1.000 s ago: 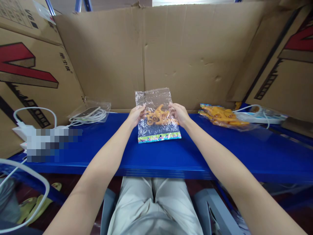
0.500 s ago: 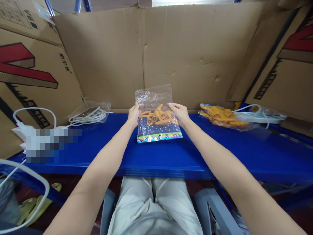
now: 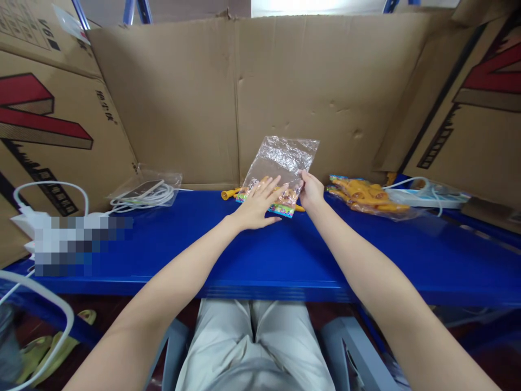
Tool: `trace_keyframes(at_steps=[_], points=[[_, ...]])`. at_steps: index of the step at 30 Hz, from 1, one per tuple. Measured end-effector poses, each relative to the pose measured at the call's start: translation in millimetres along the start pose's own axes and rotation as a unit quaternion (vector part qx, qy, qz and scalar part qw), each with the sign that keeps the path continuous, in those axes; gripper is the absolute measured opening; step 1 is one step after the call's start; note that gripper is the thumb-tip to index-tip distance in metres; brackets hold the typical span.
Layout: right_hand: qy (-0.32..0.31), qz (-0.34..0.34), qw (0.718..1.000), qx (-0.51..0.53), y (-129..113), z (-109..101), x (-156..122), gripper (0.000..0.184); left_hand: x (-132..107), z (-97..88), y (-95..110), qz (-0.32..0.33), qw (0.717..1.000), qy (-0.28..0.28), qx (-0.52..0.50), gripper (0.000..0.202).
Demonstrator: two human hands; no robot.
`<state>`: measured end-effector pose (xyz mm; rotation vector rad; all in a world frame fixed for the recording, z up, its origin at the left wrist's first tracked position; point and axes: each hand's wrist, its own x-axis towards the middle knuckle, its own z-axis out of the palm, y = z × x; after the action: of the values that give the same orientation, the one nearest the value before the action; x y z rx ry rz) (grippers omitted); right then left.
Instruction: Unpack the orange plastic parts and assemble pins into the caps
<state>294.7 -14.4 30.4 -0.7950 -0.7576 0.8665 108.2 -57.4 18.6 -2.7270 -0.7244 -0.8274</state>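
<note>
A clear plastic bag (image 3: 283,157) with a colourful printed strip along its lower edge leans at a slant above the blue table (image 3: 260,250). My right hand (image 3: 312,190) pinches its right edge between thumb and fingers. With fingers spread, my left hand (image 3: 258,209) lies over the lower part of the bag, nearest the printed strip. Orange-yellow plastic pieces (image 3: 230,194) show through the film and stick out past the bag's left and right sides, so at least some are behind or under it. My left hand covers part of them.
Bagged orange pieces (image 3: 362,195) lie to the right, beside a white power strip (image 3: 431,198). On the left are a coiled white cable (image 3: 152,195) and white plugs, partly pixelated. A cardboard panel (image 3: 171,103) stands along the back, with cardboard boxes at both sides.
My left hand has let go of the bag's left edge and moved right, opening flat over its lower part. The bag has tilted and shifted right, still pinched by my right hand.
</note>
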Motion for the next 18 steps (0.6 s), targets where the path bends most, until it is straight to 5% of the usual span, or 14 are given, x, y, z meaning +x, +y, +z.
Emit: trace_keyframes(at_steps=[6,13,16,18], points=[[-0.024,0.018,0.999,0.015,-8,1,-4,0.023,15,-9.8,-9,0.018,0.997,-0.007,0.078,0.062],[-0.097,0.036,0.990,-0.097,-9,2,-14,0.015,1,-66.0,-65,-0.142,0.976,-0.026,0.164,0.064],[-0.160,-0.041,0.946,-0.280,0,2,-18,0.010,-27,-95.3,-101,-0.249,0.935,-0.087,0.236,0.064],[-0.212,-0.131,0.871,-0.424,6,2,-23,0.009,-51,-111.6,-125,-0.319,0.903,-0.122,0.259,0.062]])
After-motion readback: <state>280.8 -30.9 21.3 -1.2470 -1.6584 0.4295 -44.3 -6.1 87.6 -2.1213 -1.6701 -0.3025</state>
